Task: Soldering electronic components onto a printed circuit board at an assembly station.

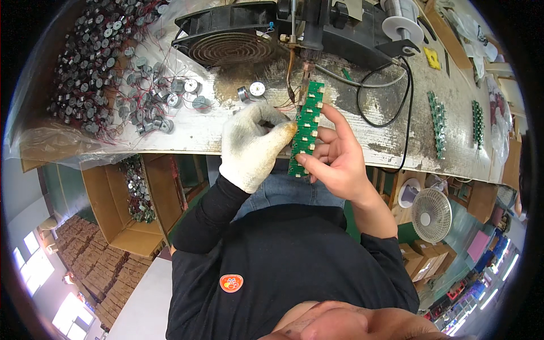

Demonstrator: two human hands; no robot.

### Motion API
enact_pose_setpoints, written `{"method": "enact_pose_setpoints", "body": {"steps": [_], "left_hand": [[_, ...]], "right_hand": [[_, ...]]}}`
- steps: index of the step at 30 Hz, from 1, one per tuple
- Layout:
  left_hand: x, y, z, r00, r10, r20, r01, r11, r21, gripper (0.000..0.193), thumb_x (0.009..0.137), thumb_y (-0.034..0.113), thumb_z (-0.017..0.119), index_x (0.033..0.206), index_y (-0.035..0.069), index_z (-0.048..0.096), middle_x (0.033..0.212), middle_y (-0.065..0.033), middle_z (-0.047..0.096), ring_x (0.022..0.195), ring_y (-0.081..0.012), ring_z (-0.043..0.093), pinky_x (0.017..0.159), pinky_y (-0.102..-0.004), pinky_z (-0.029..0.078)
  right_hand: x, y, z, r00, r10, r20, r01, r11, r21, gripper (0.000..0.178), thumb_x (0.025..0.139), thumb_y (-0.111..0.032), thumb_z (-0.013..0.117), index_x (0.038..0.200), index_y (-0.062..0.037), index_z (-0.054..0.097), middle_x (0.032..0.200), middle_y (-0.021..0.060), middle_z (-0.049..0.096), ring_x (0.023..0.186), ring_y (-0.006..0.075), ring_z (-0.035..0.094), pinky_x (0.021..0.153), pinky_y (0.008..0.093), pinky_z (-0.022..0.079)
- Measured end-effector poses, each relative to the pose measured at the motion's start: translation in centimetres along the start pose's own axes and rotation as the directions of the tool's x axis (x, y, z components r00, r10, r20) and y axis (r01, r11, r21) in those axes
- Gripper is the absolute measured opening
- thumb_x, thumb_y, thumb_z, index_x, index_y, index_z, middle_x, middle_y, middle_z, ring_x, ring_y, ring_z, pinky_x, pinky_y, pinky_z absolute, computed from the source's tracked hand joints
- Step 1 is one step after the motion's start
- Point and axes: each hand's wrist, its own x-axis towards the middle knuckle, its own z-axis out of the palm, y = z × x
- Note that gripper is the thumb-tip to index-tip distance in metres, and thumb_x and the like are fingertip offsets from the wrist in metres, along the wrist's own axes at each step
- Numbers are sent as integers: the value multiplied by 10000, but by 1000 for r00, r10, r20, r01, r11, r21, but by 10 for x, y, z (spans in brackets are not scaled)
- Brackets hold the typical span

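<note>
My right hand (339,156), bare, grips a long green circuit board strip (309,122) between thumb and fingers. The strip stands nearly upright in view, with small pale connectors along it. My left hand (255,141) wears a whitish glove with a stained thumb tip. Its thumb and fingers are pinched against the strip's left edge; what lies between them is hidden. Just beyond the fingertips, thin wires run near the tip of a soldering fixture (292,93). Two small round motors (256,89) lie on the bench beyond my left hand.
Many small wired motors (90,73) are heaped at the left on clear plastic. A black fan (232,48) and a solder spool (398,28) stand at the back. A black cable (409,107) loops at the right, near more green board strips (438,124). Below left is an open carton (122,209).
</note>
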Motion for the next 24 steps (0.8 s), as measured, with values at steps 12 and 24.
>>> {"method": "enact_pose_setpoints", "body": {"steps": [12,24], "left_hand": [[0,-4,-5,998,-45,53,48,996,-69,160,803,131,682,845,-21,660,757,-63,645,700,-102,584,641,-257,471],[4,-6,-5,997,63,41,-64,997,40,147,826,116,648,867,-25,659,773,-69,657,699,-104,590,642,-260,470]], "right_hand": [[-1,-2,1,1000,5,-16,-6,1000,-8,792,808,70,627,1446,-28,169,1047,158,617,666,91,610,507,196,470],[0,-4,2,1000,13,-3,-13,1000,20,767,812,80,617,1439,-35,192,1049,158,611,628,81,583,511,204,461]]}}
